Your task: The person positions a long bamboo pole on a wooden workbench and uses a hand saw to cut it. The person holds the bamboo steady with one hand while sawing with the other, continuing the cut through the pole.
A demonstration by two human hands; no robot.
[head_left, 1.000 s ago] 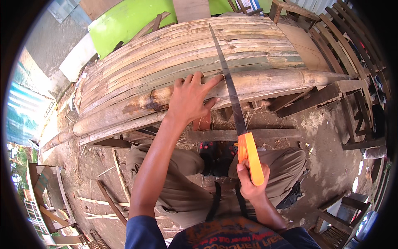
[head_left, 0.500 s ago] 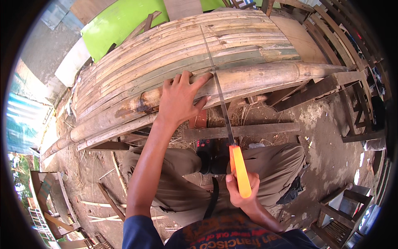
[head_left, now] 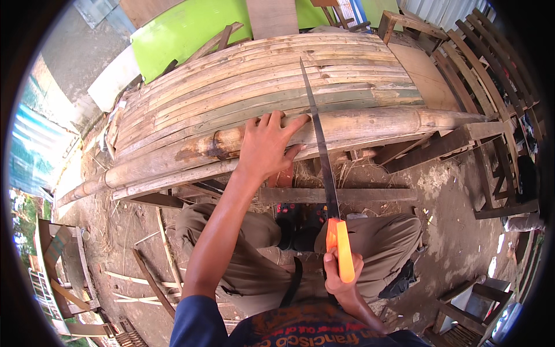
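Note:
A thick bamboo pole (head_left: 370, 122) lies across the near edge of a slatted bamboo tabletop (head_left: 243, 81). Over its upper side my left hand (head_left: 267, 141) rests with fingers spread, the index fingertip beside the saw blade. My right hand (head_left: 342, 274) grips the orange-yellow handle of a hand saw (head_left: 340, 246) in front of my lap. The long, dark saw blade crosses the pole just right of my left hand, its tip reaching over the slats. I cannot tell how deep the blade sits in the pole. A dark brown stained patch marks the pole left of my hand.
Beneath the tabletop runs a wooden crossbar (head_left: 347, 195), near my feet. Wooden frames and slats (head_left: 474, 75) stand at the right. A small wooden stool (head_left: 471, 312) sits at lower right. Thin bamboo strips (head_left: 139, 279) lie on the dirt floor to the left. A green panel (head_left: 185, 37) stands behind.
The view has tilted, so the whole scene sits lower in the picture. My left hand keeps its place on the pole, and my right hand still holds the saw across it.

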